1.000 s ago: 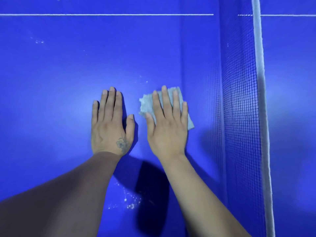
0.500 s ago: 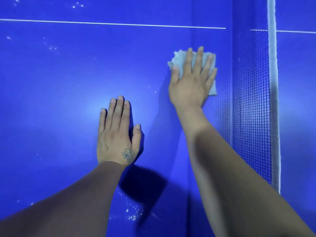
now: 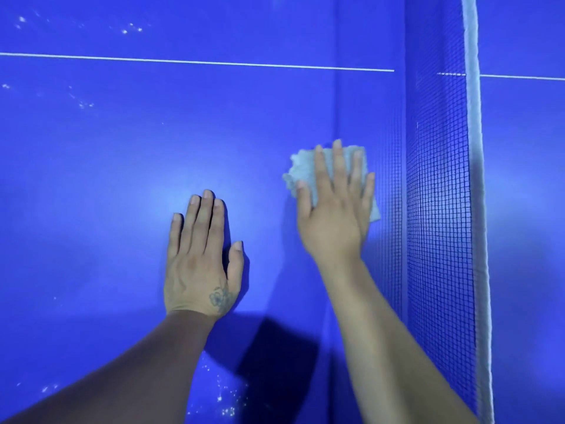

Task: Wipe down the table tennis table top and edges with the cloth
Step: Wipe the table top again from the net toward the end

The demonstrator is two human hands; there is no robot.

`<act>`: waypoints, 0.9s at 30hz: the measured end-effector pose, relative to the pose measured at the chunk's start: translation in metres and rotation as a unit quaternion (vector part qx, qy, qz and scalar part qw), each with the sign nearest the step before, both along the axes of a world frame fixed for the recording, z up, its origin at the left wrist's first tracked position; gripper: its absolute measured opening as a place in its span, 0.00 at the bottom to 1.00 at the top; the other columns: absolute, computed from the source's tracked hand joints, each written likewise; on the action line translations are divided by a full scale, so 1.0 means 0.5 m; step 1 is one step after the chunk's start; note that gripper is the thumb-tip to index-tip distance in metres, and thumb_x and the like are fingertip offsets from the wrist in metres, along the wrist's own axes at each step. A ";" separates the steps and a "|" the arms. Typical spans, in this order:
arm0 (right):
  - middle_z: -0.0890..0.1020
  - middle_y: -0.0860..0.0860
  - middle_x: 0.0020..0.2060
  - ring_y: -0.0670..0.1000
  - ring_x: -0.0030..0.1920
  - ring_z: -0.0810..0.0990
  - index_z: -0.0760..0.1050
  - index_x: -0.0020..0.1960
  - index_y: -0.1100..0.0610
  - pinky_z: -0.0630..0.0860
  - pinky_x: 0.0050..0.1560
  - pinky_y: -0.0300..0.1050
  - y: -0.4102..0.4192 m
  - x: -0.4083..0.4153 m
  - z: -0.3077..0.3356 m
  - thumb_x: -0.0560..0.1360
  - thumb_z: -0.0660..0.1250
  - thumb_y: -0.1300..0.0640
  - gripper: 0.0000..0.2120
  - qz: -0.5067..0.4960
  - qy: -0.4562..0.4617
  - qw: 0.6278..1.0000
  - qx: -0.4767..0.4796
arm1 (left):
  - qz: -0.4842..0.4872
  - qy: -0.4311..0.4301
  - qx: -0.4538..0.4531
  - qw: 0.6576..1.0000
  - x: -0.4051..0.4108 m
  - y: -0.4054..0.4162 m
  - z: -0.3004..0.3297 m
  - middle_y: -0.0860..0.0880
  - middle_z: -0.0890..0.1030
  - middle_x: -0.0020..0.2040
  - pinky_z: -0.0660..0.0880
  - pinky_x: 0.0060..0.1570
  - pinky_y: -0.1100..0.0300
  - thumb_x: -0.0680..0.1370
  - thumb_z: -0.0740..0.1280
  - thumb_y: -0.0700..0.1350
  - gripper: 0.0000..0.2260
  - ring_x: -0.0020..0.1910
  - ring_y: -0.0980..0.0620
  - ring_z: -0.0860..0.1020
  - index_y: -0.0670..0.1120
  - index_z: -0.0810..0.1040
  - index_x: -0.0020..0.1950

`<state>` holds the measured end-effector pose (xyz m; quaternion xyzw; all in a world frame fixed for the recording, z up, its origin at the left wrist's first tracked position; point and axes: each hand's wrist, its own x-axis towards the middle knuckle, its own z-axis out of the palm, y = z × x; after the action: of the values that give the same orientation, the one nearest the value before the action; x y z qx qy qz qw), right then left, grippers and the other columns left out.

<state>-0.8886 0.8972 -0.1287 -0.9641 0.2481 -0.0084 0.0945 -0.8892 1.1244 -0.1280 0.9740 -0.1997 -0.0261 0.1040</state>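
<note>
The blue table tennis table top [image 3: 107, 185] fills the view. My right hand [image 3: 334, 209] lies flat with straight fingers on a pale grey-white cloth [image 3: 301, 166], pressing it onto the surface just left of the net. The cloth shows beyond my fingertips and at both sides of the hand. My left hand [image 3: 201, 258] rests flat on the table, fingers straight and together, a hand's width to the left of the right one and a little nearer to me. It holds nothing.
The black net [image 3: 440, 209] with its white top band [image 3: 475, 179] runs up the right side, close to the cloth. A white line [image 3: 183, 61] crosses the table farther away. Whitish specks [image 3: 226, 399] lie near my left forearm and at the far left [image 3: 82, 104].
My right hand swept the cloth away toward the white line beside the net, then pulled it back toward me. My left hand stayed planted flat on the table.
</note>
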 end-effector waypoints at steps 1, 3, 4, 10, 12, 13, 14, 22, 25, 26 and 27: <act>0.54 0.48 0.87 0.58 0.87 0.48 0.57 0.87 0.47 0.47 0.85 0.64 -0.030 0.019 -0.002 0.86 0.51 0.40 0.30 -0.019 0.001 1.000 0.000 | 0.000 0.001 0.001 1.000 0.000 0.000 0.000 0.44 0.55 0.87 0.53 0.83 0.38 0.84 0.57 0.51 0.31 0.87 0.45 0.51 0.39 0.58 0.85; 0.54 0.49 0.87 0.58 0.87 0.49 0.57 0.87 0.47 0.47 0.85 0.63 -0.084 0.076 -0.004 0.86 0.50 0.40 0.31 -0.051 -0.004 0.999 -0.001 | 0.000 0.005 0.004 1.000 0.001 0.000 0.001 0.44 0.55 0.87 0.53 0.83 0.38 0.84 0.56 0.51 0.32 0.87 0.46 0.50 0.39 0.58 0.86; 0.54 0.49 0.87 0.58 0.87 0.49 0.56 0.87 0.47 0.47 0.85 0.63 -0.107 0.108 -0.004 0.86 0.49 0.40 0.31 -0.063 -0.006 0.998 -0.005 | 0.001 0.008 0.006 1.000 0.001 0.000 0.003 0.44 0.54 0.87 0.52 0.83 0.38 0.84 0.56 0.52 0.32 0.87 0.46 0.50 0.39 0.58 0.86; 0.47 0.49 0.88 0.58 0.87 0.42 0.49 0.88 0.48 0.41 0.85 0.63 -0.139 0.290 0.015 0.88 0.43 0.41 0.30 -0.038 0.013 0.999 0.021 | 0.002 0.023 0.012 1.000 0.002 -0.003 0.006 0.45 0.52 0.88 0.51 0.84 0.39 0.84 0.54 0.52 0.32 0.87 0.47 0.48 0.40 0.56 0.86; 0.46 0.50 0.88 0.58 0.87 0.42 0.47 0.88 0.48 0.41 0.84 0.63 -0.114 0.326 0.018 0.88 0.42 0.42 0.30 -0.010 0.018 1.000 0.018 | 0.004 0.025 0.006 1.000 0.001 -0.002 0.007 0.45 0.52 0.88 0.51 0.84 0.39 0.84 0.55 0.52 0.32 0.87 0.47 0.48 0.40 0.56 0.86; 0.46 0.50 0.88 0.59 0.87 0.42 0.47 0.88 0.48 0.42 0.84 0.64 -0.095 0.339 0.018 0.88 0.42 0.42 0.30 0.007 0.020 1.000 0.013 | 0.005 0.024 0.004 1.000 0.001 -0.002 0.007 0.45 0.52 0.88 0.52 0.84 0.39 0.84 0.55 0.52 0.32 0.87 0.47 0.48 0.40 0.56 0.86; 0.47 0.50 0.88 0.59 0.87 0.42 0.47 0.88 0.48 0.42 0.84 0.64 -0.071 0.346 0.017 0.88 0.42 0.42 0.30 0.027 0.022 0.999 0.006 | 0.005 0.022 0.003 1.000 -0.001 -0.002 0.007 0.45 0.53 0.88 0.52 0.84 0.39 0.84 0.56 0.52 0.32 0.87 0.47 0.49 0.40 0.56 0.86; 0.52 0.49 0.87 0.57 0.87 0.46 0.55 0.87 0.49 0.46 0.84 0.62 0.138 0.236 0.025 0.85 0.43 0.46 0.31 0.148 0.000 0.989 0.020 | 0.001 0.000 0.017 1.000 -0.002 -0.002 0.002 0.42 0.54 0.87 0.52 0.84 0.39 0.83 0.58 0.50 0.33 0.87 0.45 0.50 0.37 0.57 0.85; 0.56 0.51 0.87 0.57 0.87 0.48 0.63 0.85 0.52 0.47 0.84 0.62 0.165 0.170 0.039 0.81 0.44 0.49 0.33 0.158 -0.037 0.981 0.108 | 0.004 0.004 0.017 1.000 -0.002 -0.004 0.000 0.42 0.53 0.87 0.52 0.84 0.39 0.83 0.57 0.50 0.33 0.87 0.45 0.50 0.37 0.56 0.86; 0.57 0.51 0.86 0.57 0.87 0.49 0.66 0.83 0.54 0.48 0.85 0.61 0.161 0.156 0.049 0.81 0.48 0.52 0.31 0.159 -0.064 0.974 0.149 | 0.004 0.003 0.014 1.000 -0.002 -0.004 -0.001 0.42 0.53 0.87 0.51 0.84 0.39 0.83 0.57 0.50 0.33 0.87 0.45 0.50 0.37 0.56 0.86; 0.58 0.52 0.86 0.57 0.87 0.50 0.67 0.82 0.55 0.49 0.85 0.60 0.149 0.143 0.058 0.82 0.52 0.54 0.29 0.154 -0.095 0.968 0.172 | 0.003 0.002 0.011 1.000 -0.002 -0.003 -0.001 0.42 0.53 0.87 0.51 0.84 0.39 0.83 0.57 0.50 0.33 0.87 0.45 0.50 0.37 0.56 0.85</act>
<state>-0.8169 0.9719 -0.0997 -0.9548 0.0843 -0.0428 0.2819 -0.8905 1.1229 -0.1287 0.9757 -0.1959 -0.0297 0.0941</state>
